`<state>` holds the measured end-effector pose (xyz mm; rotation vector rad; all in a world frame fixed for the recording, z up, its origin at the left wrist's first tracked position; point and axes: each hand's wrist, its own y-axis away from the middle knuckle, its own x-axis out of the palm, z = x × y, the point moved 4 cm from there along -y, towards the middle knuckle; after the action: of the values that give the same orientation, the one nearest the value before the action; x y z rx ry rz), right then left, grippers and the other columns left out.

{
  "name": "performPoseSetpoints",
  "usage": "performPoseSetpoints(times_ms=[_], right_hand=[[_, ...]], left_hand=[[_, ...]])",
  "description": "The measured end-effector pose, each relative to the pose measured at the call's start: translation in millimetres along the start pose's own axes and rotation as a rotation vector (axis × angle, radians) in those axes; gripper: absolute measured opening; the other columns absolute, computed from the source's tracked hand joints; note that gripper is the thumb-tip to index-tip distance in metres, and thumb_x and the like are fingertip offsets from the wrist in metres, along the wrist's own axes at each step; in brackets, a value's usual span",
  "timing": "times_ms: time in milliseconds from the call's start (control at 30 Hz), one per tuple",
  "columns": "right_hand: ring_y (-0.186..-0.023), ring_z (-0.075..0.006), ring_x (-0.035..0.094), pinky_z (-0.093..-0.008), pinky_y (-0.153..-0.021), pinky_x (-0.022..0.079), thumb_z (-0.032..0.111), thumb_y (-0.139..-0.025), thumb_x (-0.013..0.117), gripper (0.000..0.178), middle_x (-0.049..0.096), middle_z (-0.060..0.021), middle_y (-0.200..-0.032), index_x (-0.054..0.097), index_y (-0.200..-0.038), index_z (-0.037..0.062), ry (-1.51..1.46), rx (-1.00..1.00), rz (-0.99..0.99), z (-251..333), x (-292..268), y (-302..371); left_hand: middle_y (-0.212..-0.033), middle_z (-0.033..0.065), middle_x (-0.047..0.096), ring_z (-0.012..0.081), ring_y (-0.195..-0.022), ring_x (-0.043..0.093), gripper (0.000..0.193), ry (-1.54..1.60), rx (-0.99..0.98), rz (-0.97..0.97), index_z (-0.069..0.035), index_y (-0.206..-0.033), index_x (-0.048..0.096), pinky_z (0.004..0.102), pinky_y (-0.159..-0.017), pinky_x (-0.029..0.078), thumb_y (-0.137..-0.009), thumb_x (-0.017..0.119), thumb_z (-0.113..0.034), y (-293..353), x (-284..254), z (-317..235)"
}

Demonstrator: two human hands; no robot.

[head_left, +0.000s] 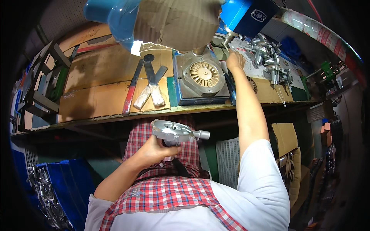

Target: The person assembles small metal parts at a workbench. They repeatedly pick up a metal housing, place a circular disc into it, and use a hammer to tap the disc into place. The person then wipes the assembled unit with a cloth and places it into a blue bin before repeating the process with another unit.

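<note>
My left hand (156, 151) is wrapped around the underside of a silver cast metal housing (173, 130) with a short round pipe on its right side, held above my lap. My right arm stretches forward over the bench, and my right hand (235, 61) is closed at the lower end of a bent metal lever (226, 41) beneath a blue machine head (246, 17). Its fingertips are partly hidden. Left of that hand, a round finned disc (204, 74) sits in a metal fixture (185, 89) on the machine's base.
Several silver metal parts (266, 54) are piled at the back right. Flat tools with wrapped or red handles (155, 94) lie on the cardboard-covered bench (86, 98). Cardboard (173, 23) hangs over the fixture. A blue bin (73, 184) beside metal parts (46, 192) stands lower left; a carton (287, 138) stands right.
</note>
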<state>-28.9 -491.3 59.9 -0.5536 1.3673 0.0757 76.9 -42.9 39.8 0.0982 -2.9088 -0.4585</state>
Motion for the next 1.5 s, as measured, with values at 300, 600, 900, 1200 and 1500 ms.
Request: performPoseSetpoints(times_ms=[300,600,900,1200,1500], right_hand=[[-0.113,-0.0325,0.051,-0.0451,-0.098,0.038,0.007,-0.086,0.064,0.042,0.058,-0.0138,-0.119,0.060,-0.128,0.0103,-0.385,-0.488,-0.587,53.0,-127.9,110.0],[-0.141,-0.0167,0.034,-0.0528,-0.121,0.001,0.025,-0.089,0.052,0.049,0.041,-0.0012,-0.151,0.054,-0.138,0.0164,0.108,-1.030,-0.054,109.8,-131.5,346.5],[-0.130,-0.0318,0.048,-0.0536,-0.111,0.023,0.017,-0.060,0.083,0.061,0.058,-0.0101,-0.130,0.057,-0.115,0.0105,-0.479,-0.755,-0.088,90.4,-158.7,277.8],[-0.084,-0.0183,0.068,-0.0321,-0.076,0.054,0.011,-0.069,0.081,0.037,0.071,-0.0083,-0.089,0.064,-0.100,-0.0001,-1.063,-0.403,0.057,89.4,-130.0,160.5],[-0.085,-0.0152,0.065,-0.0322,-0.080,0.052,0.007,-0.073,0.077,0.031,0.070,-0.0064,-0.093,0.066,-0.101,-0.0004,-0.929,-0.374,0.152,93.4,-96.0,115.8]], left_hand=[[-0.097,0.0070,0.061,0.0127,-0.084,0.060,0.046,-0.008,-0.050,-0.116,0.002,-0.114,0.056,0.0283,-0.074,0.050,-0.081,0.078,-0.022,2.0,-1.7,-9.7],[-0.097,0.0169,0.065,0.0210,-0.086,0.065,0.062,-0.297,0.115,0.167,0.009,-0.117,0.050,0.0315,-0.075,0.053,-0.077,0.080,-0.027,-2.4,24.5,-22.5],[-0.095,0.0227,0.067,0.0352,-0.089,0.069,0.067,-0.494,0.338,0.099,0.005,-0.131,0.043,0.0391,-0.075,0.054,-0.082,0.078,-0.025,16.3,26.2,-76.0],[-0.070,0.0056,0.056,0.0154,-0.060,0.056,0.016,-0.882,0.787,-0.529,-0.003,-0.109,0.062,0.0304,-0.058,0.047,-0.099,0.056,-0.013,-37.4,-24.6,-88.8],[-0.061,0.0022,0.051,0.0075,-0.054,0.047,0.016,-0.645,0.650,-0.600,-0.003,-0.104,0.063,0.0264,-0.051,0.041,-0.099,0.059,-0.018,-65.0,-44.4,-87.7]])
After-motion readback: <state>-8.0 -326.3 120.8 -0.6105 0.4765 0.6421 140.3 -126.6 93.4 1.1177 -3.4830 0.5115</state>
